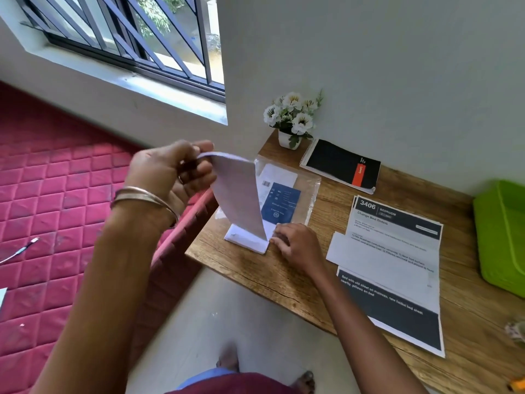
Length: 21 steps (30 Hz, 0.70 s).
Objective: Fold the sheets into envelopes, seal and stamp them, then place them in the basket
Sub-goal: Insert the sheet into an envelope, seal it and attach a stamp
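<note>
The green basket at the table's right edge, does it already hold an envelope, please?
No, the visible inside of the green basket shows only bare green plastic, with no envelope in it.

Plain pale wall (397, 66) behind wooden desk (326, 280); desk set in corner, grain running along its length. Window (127, 32) upper left, dark frame with diagonal metal bars, white sill below; daylight and green foliage outside. Bed with quilted magenta mattress (56, 194) left of desk, touching its edge. Pale floor (227, 308) between bed and desk. Small white pot of white flowers (292, 118) at desk's far corner against wall.
</note>
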Motion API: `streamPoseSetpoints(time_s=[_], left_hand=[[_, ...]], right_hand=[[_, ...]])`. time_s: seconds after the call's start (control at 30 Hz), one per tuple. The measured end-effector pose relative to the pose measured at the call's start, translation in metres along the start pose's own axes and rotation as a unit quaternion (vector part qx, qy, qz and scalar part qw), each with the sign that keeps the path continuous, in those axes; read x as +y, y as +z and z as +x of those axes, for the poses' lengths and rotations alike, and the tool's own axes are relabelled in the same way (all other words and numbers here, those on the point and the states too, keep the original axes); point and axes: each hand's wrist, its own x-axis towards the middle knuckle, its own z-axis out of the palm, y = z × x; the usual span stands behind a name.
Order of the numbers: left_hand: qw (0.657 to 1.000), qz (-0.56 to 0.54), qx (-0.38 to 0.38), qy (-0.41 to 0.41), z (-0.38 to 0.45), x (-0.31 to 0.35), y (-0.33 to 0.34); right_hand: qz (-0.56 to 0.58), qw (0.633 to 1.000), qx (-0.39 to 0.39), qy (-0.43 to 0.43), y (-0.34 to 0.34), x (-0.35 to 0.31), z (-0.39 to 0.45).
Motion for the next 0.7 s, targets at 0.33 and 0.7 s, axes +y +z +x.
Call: streamPoseSetpoints(time_s=[0.33,0.7], left_hand=[[0.961,-0.234,-0.109,-0.096,0.014,0.003,0.058],[0.935,-0.083,-0.259,-0.227,0.028,-0.065,0.105]], right_hand=[[0.577,0.804,-0.002,0.144,-0.049,-0.001,-0.018],[0.839,0.455,0.203,0.218,-0.123,0.089,-0.092]])
